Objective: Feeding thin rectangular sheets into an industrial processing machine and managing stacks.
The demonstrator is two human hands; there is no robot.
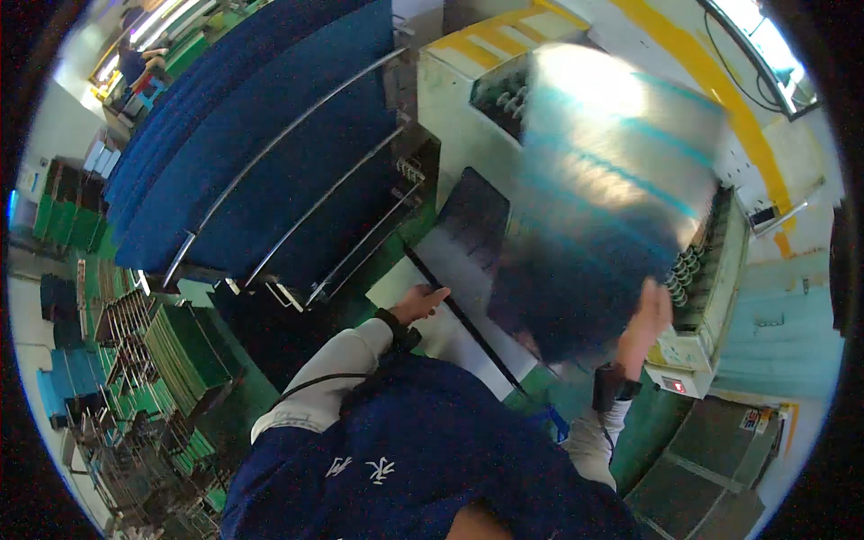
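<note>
Care matters as my right hand (pixel 650 315) grips the blurred sheet (pixel 603 198) edge, left hand (pixel 418 303) flat on the tray (pixel 468 261) steadying it.

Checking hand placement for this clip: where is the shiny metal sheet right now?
In the head view, the shiny metal sheet is right of centre, raised over the roller machine, with the right hand at its lower right edge.

metal sheet (pixel 603 180) blurred; R hand (pixel 650 315) grip unclear
</note>
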